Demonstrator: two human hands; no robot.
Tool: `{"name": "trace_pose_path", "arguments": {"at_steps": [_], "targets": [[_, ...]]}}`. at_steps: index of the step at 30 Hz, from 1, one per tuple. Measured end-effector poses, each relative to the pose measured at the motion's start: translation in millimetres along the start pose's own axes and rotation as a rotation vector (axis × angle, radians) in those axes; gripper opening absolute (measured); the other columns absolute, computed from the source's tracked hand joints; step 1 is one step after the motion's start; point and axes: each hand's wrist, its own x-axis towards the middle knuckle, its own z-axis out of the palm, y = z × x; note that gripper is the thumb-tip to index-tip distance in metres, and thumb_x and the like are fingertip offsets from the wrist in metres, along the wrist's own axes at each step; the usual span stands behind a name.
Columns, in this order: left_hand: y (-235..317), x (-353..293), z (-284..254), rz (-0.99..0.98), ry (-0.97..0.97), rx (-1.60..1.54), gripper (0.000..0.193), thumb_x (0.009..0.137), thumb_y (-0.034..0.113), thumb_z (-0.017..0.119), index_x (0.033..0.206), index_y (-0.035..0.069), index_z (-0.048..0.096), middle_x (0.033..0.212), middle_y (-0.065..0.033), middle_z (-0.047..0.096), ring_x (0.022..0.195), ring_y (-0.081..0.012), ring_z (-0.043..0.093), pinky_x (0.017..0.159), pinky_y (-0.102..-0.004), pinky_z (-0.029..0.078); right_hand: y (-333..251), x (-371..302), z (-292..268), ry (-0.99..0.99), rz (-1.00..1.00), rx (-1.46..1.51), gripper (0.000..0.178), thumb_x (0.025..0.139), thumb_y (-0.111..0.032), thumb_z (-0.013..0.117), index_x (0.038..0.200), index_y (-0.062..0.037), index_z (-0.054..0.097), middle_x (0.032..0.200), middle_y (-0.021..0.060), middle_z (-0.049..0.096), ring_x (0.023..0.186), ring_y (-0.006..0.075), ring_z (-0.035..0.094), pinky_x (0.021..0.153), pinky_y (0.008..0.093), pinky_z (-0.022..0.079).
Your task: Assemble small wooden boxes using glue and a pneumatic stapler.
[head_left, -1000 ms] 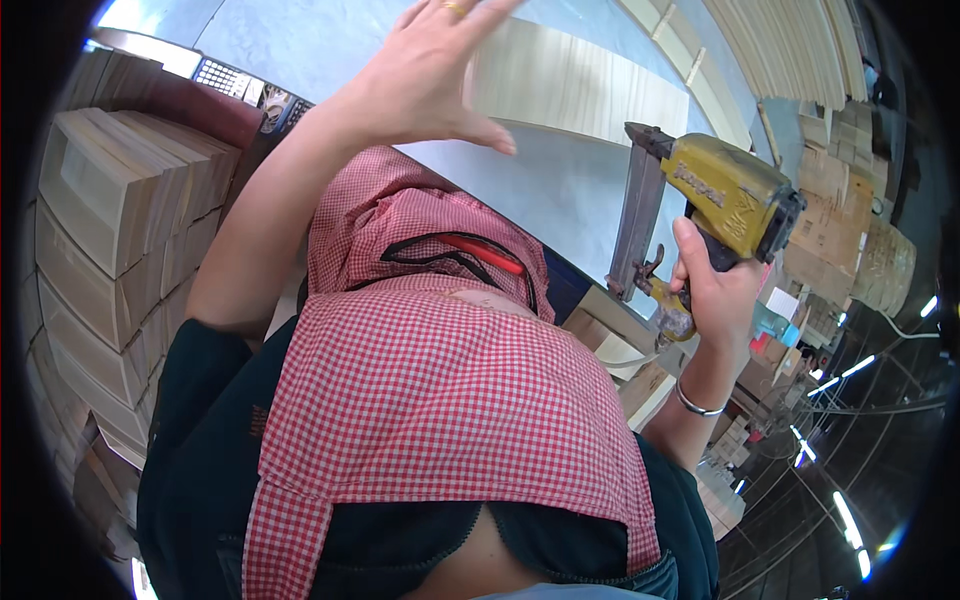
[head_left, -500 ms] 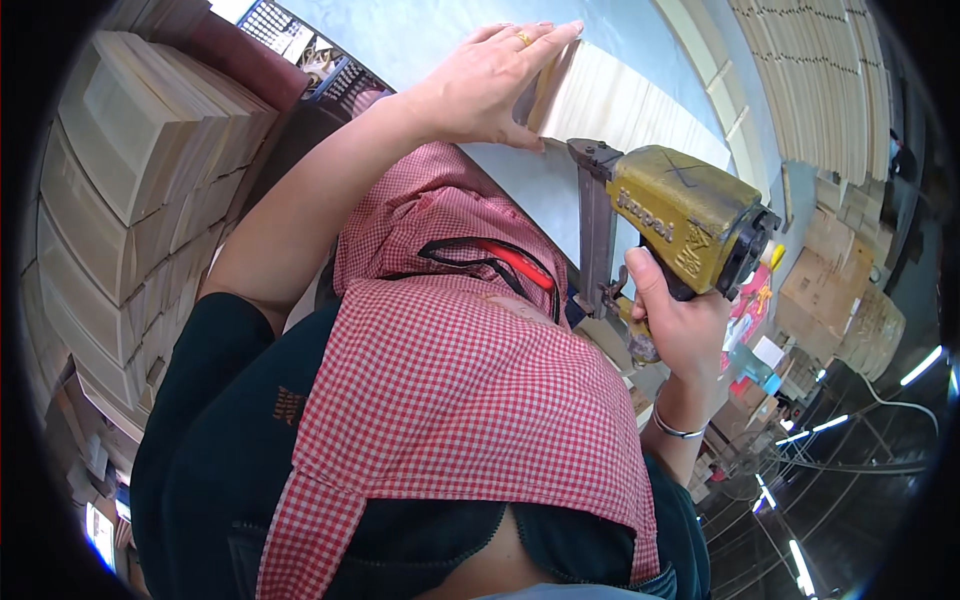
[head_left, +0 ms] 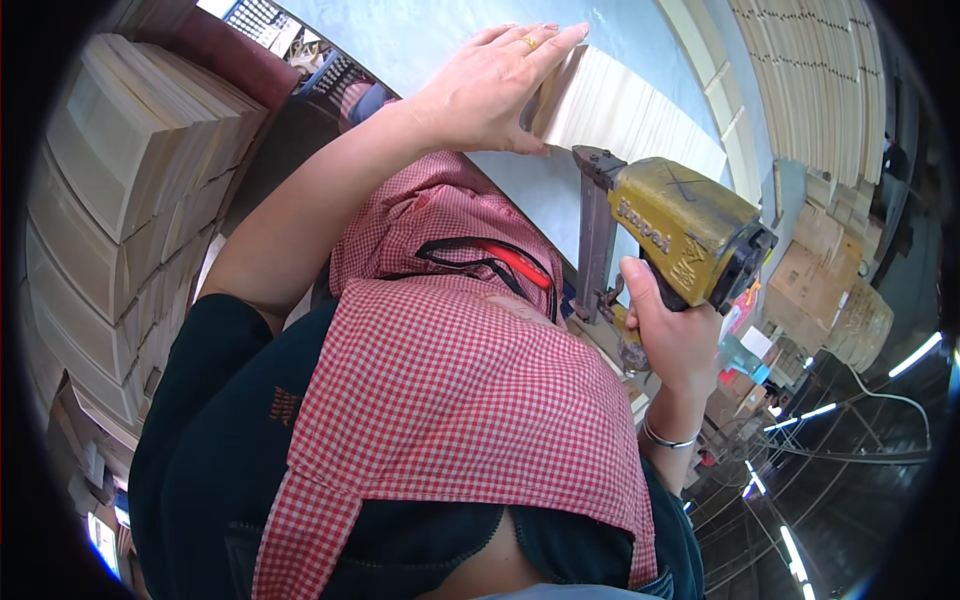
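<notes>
A yellow nail gun point(head_left: 685, 225) with a dark metal nose and magazine is in my right hand point(head_left: 672, 335), the fingers wrapped round its handle. Its nose sits at the near edge of a pale wooden piece point(head_left: 635, 105); I cannot tell whether they touch. My left hand point(head_left: 495, 95), with a ring on one finger, grips the left end of that piece. The thumb is at the near corner and the long fingers reach straight over to the far corner. The piece lies on a light blue-grey tabletop point(head_left: 400, 35).
Stacked pale boards point(head_left: 120, 150) rise at my left. More wooden strips point(head_left: 815, 80) are piled at the far right, beyond a pale wooden frame point(head_left: 715, 75). A dark plastic basket point(head_left: 335, 80) stands by the table's left edge. Cardboard boxes point(head_left: 815, 265) sit at the right.
The nail gun and my right hand have dropped very slightly toward me. My left hand stays on the end of the wooden piece.
</notes>
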Motion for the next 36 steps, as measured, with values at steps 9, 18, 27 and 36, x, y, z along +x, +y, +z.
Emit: {"name": "trace_pose_path", "arguments": {"at_steps": [9, 18, 27, 36], "targets": [[0.9, -2.1, 1.5, -0.014, 0.003, -0.032, 0.125, 0.056, 0.031, 0.095, 0.158, 0.010, 0.025, 0.150, -0.0141, 0.048, 0.140, -0.0286, 0.043, 0.122, -0.0448, 0.026, -19.8, 21.4, -7.7, -0.028, 0.019, 0.064, 0.043, 0.085, -0.009, 0.079, 0.121, 0.0018, 0.060, 0.109, 0.0141, 0.071, 0.088, 0.0232, 0.072, 0.071, 0.0303, 0.058], [-1.5, -4.9, -0.1, -0.027, -0.002, -0.041, 0.126, 0.056, 0.031, 0.095, 0.158, 0.010, 0.024, 0.149, -0.0138, 0.049, 0.142, -0.0283, 0.042, 0.121, -0.0459, 0.027, -18.1, 42.3, 1.9, -0.004, -0.229, 0.055, 0.025, 0.088, -0.018, 0.079, 0.098, 0.0018, 0.068, 0.070, 0.0043, 0.065, 0.046, 0.0085, 0.053, 0.041, 0.0199, 0.042], [-2.3, -6.5, 0.2, -0.030, -0.001, -0.025, 0.126, 0.056, 0.031, 0.095, 0.157, 0.010, 0.025, 0.149, -0.0140, 0.049, 0.142, -0.0291, 0.041, 0.122, -0.0458, 0.026, -41.7, 48.1, -5.3, -0.092, -0.109, -0.059, 0.036, 0.084, -0.012, 0.080, 0.112, 0.0035, 0.064, 0.095, 0.0126, 0.071, 0.077, 0.0207, 0.068, 0.064, 0.0289, 0.055], [-7.9, -13.1, -2.2, -0.025, 0.017, -0.081, 0.119, 0.055, 0.031, 0.096, 0.153, 0.008, 0.032, 0.147, -0.0146, 0.051, 0.137, -0.0307, 0.046, 0.119, -0.0464, 0.033, -1.7, 23.7, -26.9, 0.189, 0.039, 0.068, 0.033, 0.084, -0.009, 0.078, 0.111, 0.0048, 0.065, 0.093, 0.0139, 0.071, 0.059, 0.0145, 0.064, 0.049, 0.0241, 0.053]]}}
